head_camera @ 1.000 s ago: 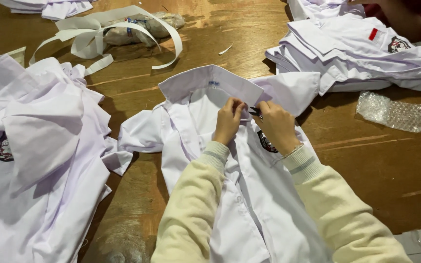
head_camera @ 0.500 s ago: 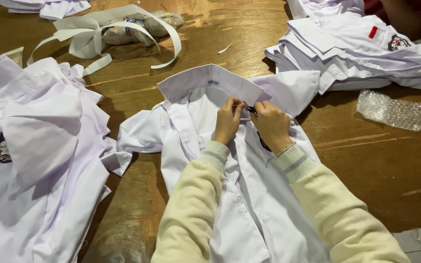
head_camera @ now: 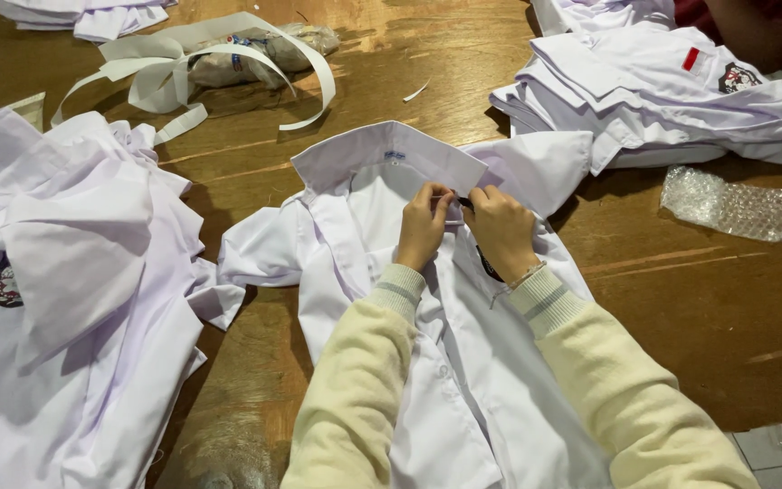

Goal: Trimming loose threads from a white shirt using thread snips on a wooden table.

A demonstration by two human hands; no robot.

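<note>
white shirt lies front-up mid-table, long axis near-to-far, collar at the far end. Both hands meet at the top of the placket just below the collar: left hand and right hand side by side, fingertips pinched shut on the fabric edges, equally near. Can't tell if a button's in the pinch. Shirt heap left, folded stack far right

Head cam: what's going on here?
A person in cream sleeves has both hands at the neck of a white shirt laid open on a wooden table. The left hand and right hand pinch the front edges together just below the collar. Piles of white shirts lie alongside, plus paper strips.
</note>
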